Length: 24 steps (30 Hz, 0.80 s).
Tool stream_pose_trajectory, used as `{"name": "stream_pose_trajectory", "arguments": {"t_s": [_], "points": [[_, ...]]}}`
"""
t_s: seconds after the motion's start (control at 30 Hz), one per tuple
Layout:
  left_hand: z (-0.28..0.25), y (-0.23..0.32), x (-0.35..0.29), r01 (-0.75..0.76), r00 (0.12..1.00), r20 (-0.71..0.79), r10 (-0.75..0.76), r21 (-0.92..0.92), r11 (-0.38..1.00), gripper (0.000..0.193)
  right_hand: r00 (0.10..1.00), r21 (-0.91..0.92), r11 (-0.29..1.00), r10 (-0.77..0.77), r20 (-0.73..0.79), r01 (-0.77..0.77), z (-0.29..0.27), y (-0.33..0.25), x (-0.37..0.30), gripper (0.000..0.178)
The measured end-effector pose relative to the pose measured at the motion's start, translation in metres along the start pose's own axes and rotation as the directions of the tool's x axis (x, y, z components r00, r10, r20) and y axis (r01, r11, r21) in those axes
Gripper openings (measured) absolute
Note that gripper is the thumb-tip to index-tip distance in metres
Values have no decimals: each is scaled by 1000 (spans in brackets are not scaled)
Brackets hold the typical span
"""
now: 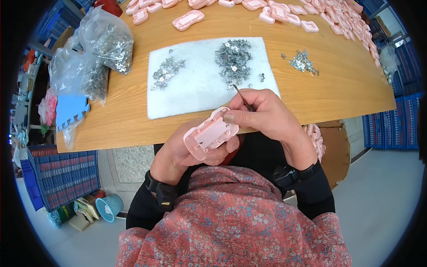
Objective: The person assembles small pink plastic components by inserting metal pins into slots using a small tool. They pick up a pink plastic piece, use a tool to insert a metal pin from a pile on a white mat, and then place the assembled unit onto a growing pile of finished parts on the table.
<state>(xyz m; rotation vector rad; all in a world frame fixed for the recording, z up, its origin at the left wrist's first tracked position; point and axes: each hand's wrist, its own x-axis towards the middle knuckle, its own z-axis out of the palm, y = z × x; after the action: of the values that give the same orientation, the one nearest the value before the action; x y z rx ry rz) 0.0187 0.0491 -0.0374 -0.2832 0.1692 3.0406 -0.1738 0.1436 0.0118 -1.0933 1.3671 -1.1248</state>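
My left hand is closed around a pink plastic shell, its hollow inside turned up and small posts showing within. Against the shell's upper right end presses the thumb of my right hand. The fingers of that hand hold a thin dark metal tool, its tip pointing away to the upper left. Just beyond my hands lies a white foam sheet carrying a dense pile of small metal clips and a looser pile of metal pieces. Whether a clip sits under my thumb is hidden.
Many pink shells line the table's far edge and right corner. On the wooden table is another heap of metal pieces. Clear bags of metal parts stand at left, by a blue foam mat. A cardboard box is below right.
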Motion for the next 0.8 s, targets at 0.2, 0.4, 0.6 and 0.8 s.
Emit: {"name": "stream_pose_trajectory", "arguments": {"t_s": [0.2,0.4,0.6,0.8], "points": [[-4,0,1,19,996,83,-29,119,993,50,997,53,995,82,-7,-82,1,-1,-5,21],[-3,-4,2,29,991,130,-35,41,999,49,994,221,969,111,-8,-106,-4,-6,-15,19],[7,0,5,-16,994,106,1,134,991,49,980,212,975,-17,-200,60,-7,3,-31,19],[52,-5,23,-286,863,-75,500,745,603,42,957,305,952,120,-263,-35,-10,-8,-64,25]]}}
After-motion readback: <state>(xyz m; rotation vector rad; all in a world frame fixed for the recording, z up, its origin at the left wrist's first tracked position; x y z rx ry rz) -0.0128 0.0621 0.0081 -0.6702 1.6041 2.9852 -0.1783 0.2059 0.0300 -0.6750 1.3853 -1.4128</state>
